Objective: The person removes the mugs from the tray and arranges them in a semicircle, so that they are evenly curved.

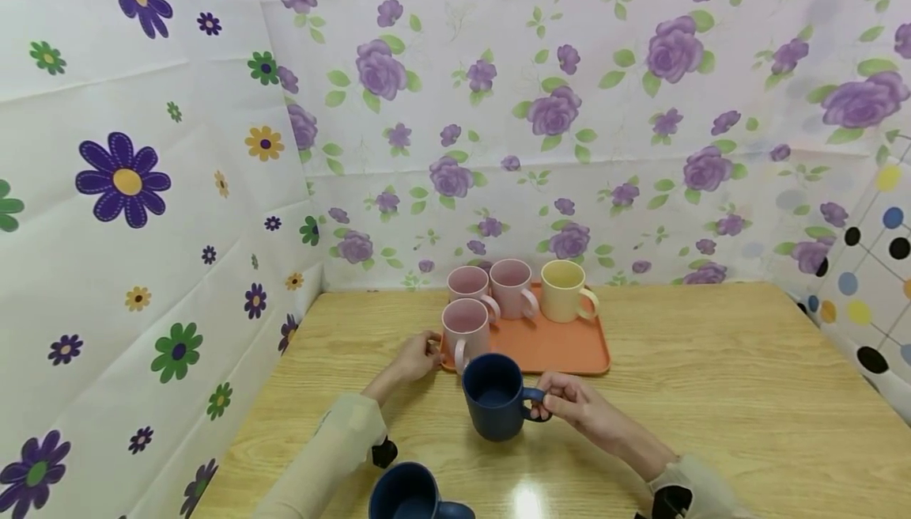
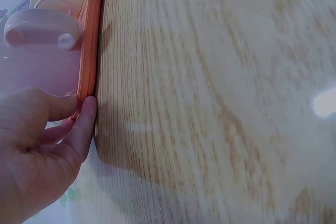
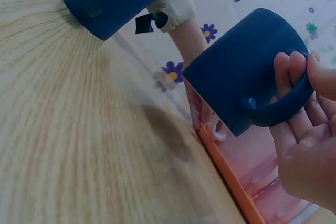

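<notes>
My right hand (image 1: 580,412) grips a dark blue mug (image 1: 493,416) by its handle, fingers curled through the loop. In the right wrist view that mug hangs above the table, its shadow on the wood below. My left hand (image 1: 415,357) is at the front left corner of an orange tray (image 1: 551,349). The left wrist view shows its thumb and fingers pinching the tray's rim. Pink mugs (image 1: 466,329) stand at the tray's left side, and a yellow mug (image 1: 562,297) stands at its back right.
A second dark blue mug (image 1: 406,495) stands on the wooden table (image 1: 697,376) near me, beside my left forearm, partly cut off by the head view. Flower-printed sheets (image 1: 427,107) hang behind the table and along its left side.
</notes>
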`<state>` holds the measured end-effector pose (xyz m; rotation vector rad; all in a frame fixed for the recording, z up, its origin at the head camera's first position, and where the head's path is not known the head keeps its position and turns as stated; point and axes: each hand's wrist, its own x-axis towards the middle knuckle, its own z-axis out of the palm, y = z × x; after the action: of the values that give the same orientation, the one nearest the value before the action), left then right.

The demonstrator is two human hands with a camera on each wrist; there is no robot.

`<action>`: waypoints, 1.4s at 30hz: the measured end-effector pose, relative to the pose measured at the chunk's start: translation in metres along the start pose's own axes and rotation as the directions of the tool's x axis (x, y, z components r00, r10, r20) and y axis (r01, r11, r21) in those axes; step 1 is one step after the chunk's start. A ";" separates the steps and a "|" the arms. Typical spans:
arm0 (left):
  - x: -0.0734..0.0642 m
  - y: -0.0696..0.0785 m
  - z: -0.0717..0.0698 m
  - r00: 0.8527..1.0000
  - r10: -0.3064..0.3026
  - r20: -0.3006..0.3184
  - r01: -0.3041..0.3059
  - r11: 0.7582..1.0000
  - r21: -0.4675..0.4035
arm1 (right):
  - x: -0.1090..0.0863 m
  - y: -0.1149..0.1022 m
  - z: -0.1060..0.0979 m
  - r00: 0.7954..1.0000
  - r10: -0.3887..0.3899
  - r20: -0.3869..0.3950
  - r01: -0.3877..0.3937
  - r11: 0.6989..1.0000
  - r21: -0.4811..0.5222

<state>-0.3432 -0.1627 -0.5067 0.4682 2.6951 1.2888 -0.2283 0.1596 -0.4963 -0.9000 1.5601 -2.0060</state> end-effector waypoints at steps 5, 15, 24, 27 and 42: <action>0.004 -0.011 -0.001 0.996 0.087 0.011 -0.086 0.996 -0.027 | 0.002 0.006 0.006 0.999 0.026 0.045 -0.028 0.999 0.026; -0.001 0.002 0.006 0.999 -0.039 -0.026 0.040 0.999 0.037 | 0.011 0.020 0.022 0.994 -0.032 0.100 0.027 0.998 0.051; -0.001 0.003 0.003 0.999 -0.031 -0.028 0.033 0.998 0.057 | 0.022 0.033 0.028 0.986 -0.068 0.152 0.059 0.996 0.066; 0.001 0.001 0.003 0.999 -0.035 -0.020 0.037 0.997 0.069 | 0.024 0.038 0.031 0.982 -0.075 0.175 0.061 0.994 0.087; 0.002 0.001 0.004 0.999 -0.039 -0.030 0.041 0.996 0.076 | 0.031 0.050 0.041 0.976 0.016 0.219 -0.044 0.991 0.127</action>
<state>-0.3441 -0.1589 -0.5085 0.4050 2.7713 1.1944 -0.2226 0.0972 -0.5311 -1.0001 1.2999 -1.8926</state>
